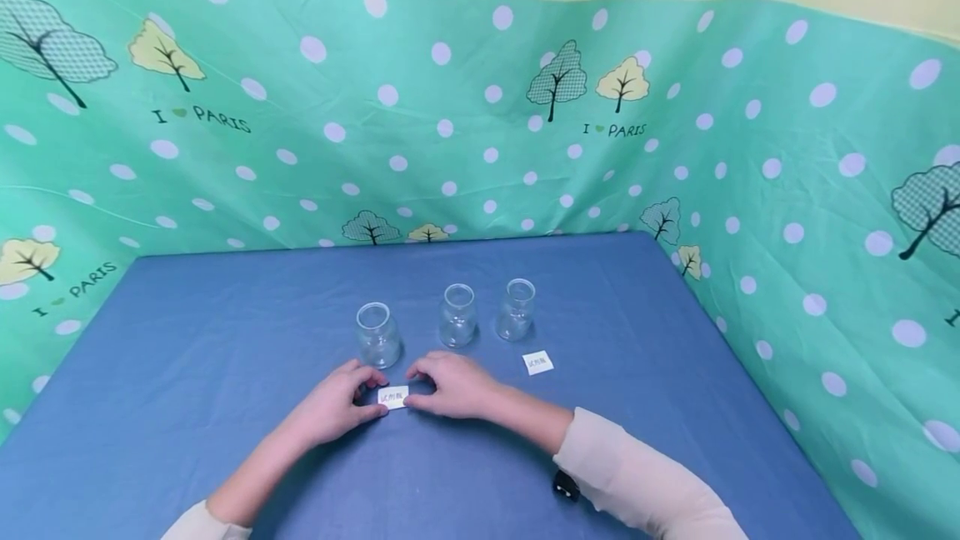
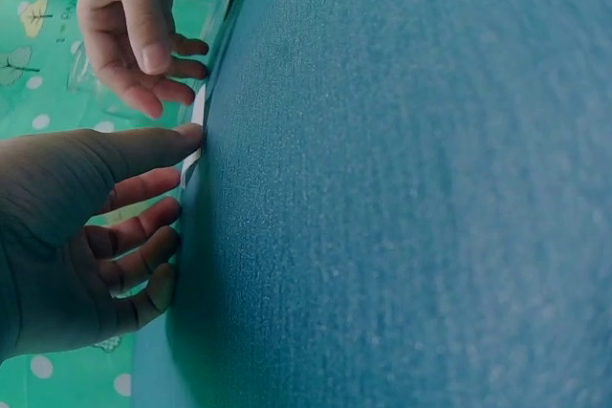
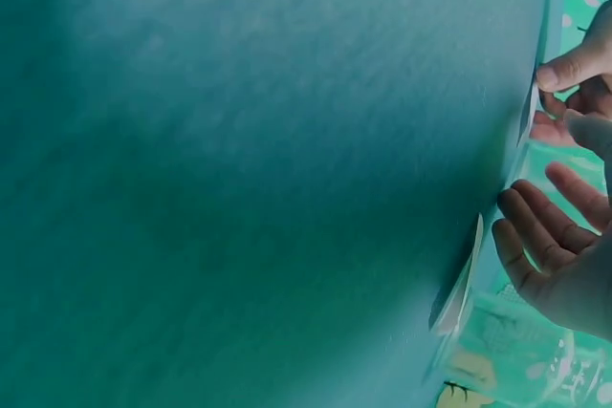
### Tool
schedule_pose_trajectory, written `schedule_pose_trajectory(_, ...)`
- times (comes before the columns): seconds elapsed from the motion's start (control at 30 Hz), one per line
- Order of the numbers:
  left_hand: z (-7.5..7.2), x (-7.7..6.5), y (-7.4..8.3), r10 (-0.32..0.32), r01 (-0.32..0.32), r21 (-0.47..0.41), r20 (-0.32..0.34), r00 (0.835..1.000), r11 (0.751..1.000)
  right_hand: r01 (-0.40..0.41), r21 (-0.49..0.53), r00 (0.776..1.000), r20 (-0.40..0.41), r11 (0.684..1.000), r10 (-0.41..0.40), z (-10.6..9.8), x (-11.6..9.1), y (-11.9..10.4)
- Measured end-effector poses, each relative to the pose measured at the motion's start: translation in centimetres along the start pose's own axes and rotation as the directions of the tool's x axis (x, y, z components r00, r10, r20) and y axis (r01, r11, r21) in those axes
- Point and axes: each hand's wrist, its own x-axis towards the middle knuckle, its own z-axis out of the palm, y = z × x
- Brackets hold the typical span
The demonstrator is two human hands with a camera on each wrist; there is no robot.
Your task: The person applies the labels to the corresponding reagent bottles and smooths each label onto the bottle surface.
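Observation:
A small white paper label (image 1: 393, 397) with handwritten characters lies on the blue-covered table, in front of the leftmost glass jar (image 1: 378, 340). My left hand (image 1: 336, 403) holds the label's left end, thumb at the near edge and index finger at the far edge. The left wrist view shows the left thumb (image 2: 172, 145) against the edge of the label (image 2: 198, 107). From the right, my right hand (image 1: 453, 386) reaches to the label's other end, fingers loosely bent. Whether its thumb touches the paper is hard to tell.
Two more glass jars, a middle one (image 1: 458, 319) and a right one (image 1: 517, 312), stand upright farther back. A second label (image 1: 537, 362) lies in front of the right jar. By the right sleeve is a small black object (image 1: 566, 487). A patterned green curtain (image 1: 465, 107) hangs behind.

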Motion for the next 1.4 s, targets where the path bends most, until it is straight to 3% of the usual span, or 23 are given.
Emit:
schedule_pose_trajectory(0.33, -0.1, -0.1, 0.1, 0.010, -0.010, 0.001, 0.008, 1.000, 1.000, 0.038, -0.158, 0.999, 0.011, 0.987, -0.037, 0.6, 0.5, -0.6)
schedule_pose_trajectory(0.57, 0.1, -0.1, 0.0, 0.003, -0.003, 0.005, 0.001, 1.000, 1.000, 0.041, -0.203, 0.999, 0.021, 0.978, -0.037, 0.9, 0.7, -0.8)
schedule_pose_trajectory(0.97, -0.2, -0.2, 0.2, -0.006, 0.006, -0.023, -0.003, 1.000, 1.000, 0.037, -0.154, 0.999, -0.003, 0.987, -0.038, 0.7, 0.6, -1.0)
schedule_pose_trajectory(1.23, -0.6, -0.4, 0.4, -0.027, 0.025, -0.095, -0.020, 0.999, 0.995, -0.002, -0.090, 0.999, -0.046, 0.996, -0.002, -0.1, -0.2, -0.7)
schedule_pose_trajectory(1.4, -0.7, -0.4, 0.3, -0.022, 0.020, -0.184, -0.013, 1.000, 0.983, -0.012, -0.066, 0.997, -0.073, 0.998, 0.008, -0.6, -0.8, -0.3)
